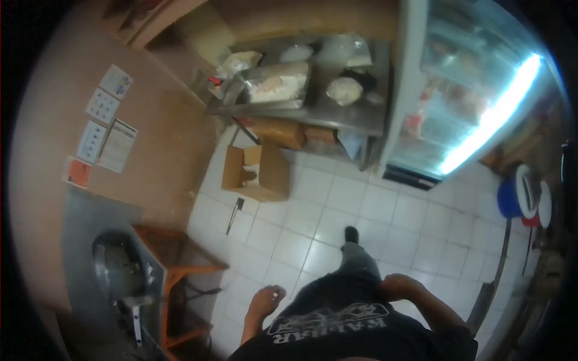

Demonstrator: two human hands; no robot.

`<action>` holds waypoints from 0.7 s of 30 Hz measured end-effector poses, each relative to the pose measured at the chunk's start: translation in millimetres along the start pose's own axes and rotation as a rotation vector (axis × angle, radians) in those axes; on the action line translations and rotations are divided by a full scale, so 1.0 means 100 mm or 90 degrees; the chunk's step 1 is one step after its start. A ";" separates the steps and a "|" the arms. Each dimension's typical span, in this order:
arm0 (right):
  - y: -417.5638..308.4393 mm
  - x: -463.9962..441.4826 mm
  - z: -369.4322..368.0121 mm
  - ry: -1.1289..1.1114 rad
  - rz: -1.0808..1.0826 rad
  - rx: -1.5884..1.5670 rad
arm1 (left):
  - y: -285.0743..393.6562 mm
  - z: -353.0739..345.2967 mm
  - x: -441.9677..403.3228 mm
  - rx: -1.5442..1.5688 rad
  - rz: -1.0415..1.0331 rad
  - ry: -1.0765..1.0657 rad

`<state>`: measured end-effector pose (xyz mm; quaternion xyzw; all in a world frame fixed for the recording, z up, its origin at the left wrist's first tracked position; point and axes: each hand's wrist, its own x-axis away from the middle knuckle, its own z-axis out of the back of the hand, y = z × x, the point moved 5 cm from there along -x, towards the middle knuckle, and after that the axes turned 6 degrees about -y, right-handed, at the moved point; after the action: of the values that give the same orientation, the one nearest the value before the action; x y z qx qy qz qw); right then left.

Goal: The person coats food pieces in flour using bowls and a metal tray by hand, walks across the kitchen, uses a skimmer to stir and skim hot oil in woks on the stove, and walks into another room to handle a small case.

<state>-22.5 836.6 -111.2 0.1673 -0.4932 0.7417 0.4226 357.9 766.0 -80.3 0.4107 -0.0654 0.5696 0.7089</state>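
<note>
Since the metal tray (265, 106) has sides, powder (289, 88) sits safely; I can't tell if the left hand (265, 302) or right hand (398, 287) grips anything.

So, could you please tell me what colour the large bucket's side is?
The large bucket is blue on its side, best seen in the head view.

The person wears a black short-sleeved T-shirt (325, 344) with a pale print (346, 314) on the front. Its blocky capitals read KALBAR, beside a light grey, outlined design too blurred to make out. The trousers (358, 259) are faded grey and the visible shoe (351, 233) is black. The left hand (268, 299) and right hand (400, 287) are bare.
</note>
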 end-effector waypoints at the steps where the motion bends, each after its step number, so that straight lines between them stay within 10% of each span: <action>1: 0.08 -0.11 0.33 0.041 0.079 -0.007 | 0.15 0.18 -0.22 0.053 -0.012 0.049; 3: 0.16 -0.32 1.02 0.048 0.210 -0.031 | 0.28 0.43 -0.60 0.128 -0.045 0.148; 6: -0.01 -0.73 1.96 0.013 0.025 0.159 | 0.53 0.74 -1.04 0.251 -0.025 0.218; 9: -0.16 -1.05 2.25 -0.101 -0.003 0.278 | 0.59 0.94 -1.18 0.335 -0.028 0.228; 12: -0.09 -1.27 2.27 0.108 0.178 0.203 | 0.36 1.03 -1.18 0.481 0.010 0.234; 21: -0.83 -2.58 2.63 -0.142 0.122 0.212 | -0.92 1.02 -0.76 0.562 0.027 0.336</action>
<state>150.2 501.2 -113.5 0.2684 -0.4214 0.8265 0.2595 449.2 640.9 -102.9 0.5117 0.3537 0.6417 0.4486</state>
